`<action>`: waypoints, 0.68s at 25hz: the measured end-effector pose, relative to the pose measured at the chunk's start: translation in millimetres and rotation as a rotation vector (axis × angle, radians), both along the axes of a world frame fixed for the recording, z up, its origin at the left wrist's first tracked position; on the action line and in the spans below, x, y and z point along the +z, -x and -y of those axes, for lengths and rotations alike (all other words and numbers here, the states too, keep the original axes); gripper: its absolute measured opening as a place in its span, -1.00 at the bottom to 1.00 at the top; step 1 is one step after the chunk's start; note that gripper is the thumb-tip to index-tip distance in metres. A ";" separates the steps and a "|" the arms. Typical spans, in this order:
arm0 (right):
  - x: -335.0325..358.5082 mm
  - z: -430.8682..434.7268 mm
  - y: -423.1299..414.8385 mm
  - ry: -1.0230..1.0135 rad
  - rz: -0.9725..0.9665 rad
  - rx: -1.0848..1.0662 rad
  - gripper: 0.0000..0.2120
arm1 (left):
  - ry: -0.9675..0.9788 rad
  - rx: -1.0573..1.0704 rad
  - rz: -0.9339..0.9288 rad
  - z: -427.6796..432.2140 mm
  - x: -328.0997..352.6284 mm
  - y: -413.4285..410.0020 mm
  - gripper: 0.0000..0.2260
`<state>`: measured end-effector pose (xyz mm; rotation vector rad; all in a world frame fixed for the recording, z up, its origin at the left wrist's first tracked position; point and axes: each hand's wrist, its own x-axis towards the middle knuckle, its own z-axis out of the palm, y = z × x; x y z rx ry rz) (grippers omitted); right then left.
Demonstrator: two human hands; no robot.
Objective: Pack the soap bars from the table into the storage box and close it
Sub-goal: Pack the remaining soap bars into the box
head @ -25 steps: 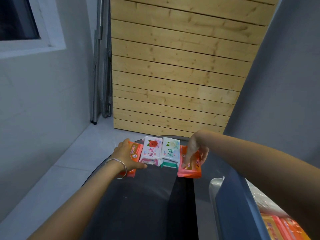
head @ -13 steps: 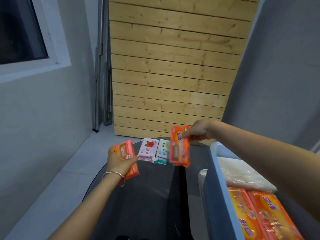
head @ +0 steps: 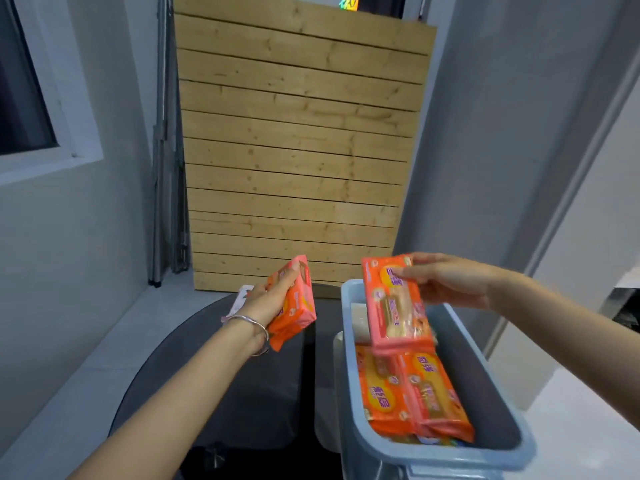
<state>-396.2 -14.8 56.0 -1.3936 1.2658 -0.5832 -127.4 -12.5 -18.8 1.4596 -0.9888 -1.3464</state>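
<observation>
**Both hands loaded, one pack over the box**

The right hand [head: 450,284] is out over the blue-grey plastic storage box [head: 443,457]. Its thumb and fingers pinch the top corner of a flat orange-and-pink wrapped soap pack [head: 394,313]. That pack hangs nearly upright, printed face to the camera. Its lower end dips into the far half of the open box, right above the packs already there. Whether its bottom edge touches them, I cannot tell.

Across the way, the left hand [head: 273,301], with a silver bangle [head: 258,329] on the wrist, has its fingers curled round a second orange-and-pink soap pack [head: 299,311]. This one is tilted and held up in the air over the dark round table [head: 242,393], just left of the box's rim and not touching it.

Down inside the box, the left orange pack [head: 381,396] and the right orange pack [head: 436,400] lie flat, side by side, long edges together. Something white [head: 358,320] sits at the far end of the box, too hidden to name.

Behind the left hand, a white wrapped bar [head: 239,301] with pink print peeks out near the table's far edge. The backdrop is a pale wooden plank panel [head: 298,150] standing between grey walls.
</observation>
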 end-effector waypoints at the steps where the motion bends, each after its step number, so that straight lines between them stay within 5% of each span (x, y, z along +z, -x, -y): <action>1: -10.1 -5.1 6.3 -0.051 -0.036 0.015 -0.55 | 0.013 -0.018 -0.009 -3.5 3.8 5.3 -0.28; 6: -66.1 -26.5 -9.0 -0.145 -0.133 -0.051 -0.69 | 0.107 -0.061 -0.091 -21.1 19.4 30.0 -0.42; 11: -77.2 -40.5 -10.2 0.120 -0.308 -0.117 -0.68 | 0.137 -0.170 -0.041 -27.9 17.8 55.1 -0.47; 17: -58.3 -36.2 39.4 0.490 -0.206 -0.375 -0.84 | 0.250 -0.268 -0.052 -30.1 9.9 103.9 -0.81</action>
